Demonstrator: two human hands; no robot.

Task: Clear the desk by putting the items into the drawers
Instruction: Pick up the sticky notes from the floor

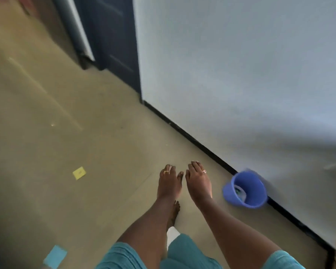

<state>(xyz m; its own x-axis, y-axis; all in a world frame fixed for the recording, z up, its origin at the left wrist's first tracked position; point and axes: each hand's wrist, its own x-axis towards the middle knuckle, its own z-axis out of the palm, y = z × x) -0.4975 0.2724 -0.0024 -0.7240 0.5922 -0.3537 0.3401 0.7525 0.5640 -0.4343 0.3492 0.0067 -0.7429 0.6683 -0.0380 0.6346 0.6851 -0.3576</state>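
My left hand (169, 181) and my right hand (198, 181) stretch out side by side over the tan floor, palms down, fingers loosely spread, each with a ring. Neither hand holds anything. Teal sleeves cover my upper arms at the bottom of the head view. No desk, drawers or desk items are in view. The picture is blurred by motion.
A blue plastic bucket (246, 189) lies tipped against the black skirting of a pale wall (241, 74). A yellow note (79, 172) and a blue note (55, 256) lie on the floor (66, 133). A dark door (113, 39) stands at the back. A bare foot (174, 212) shows beneath my arms.
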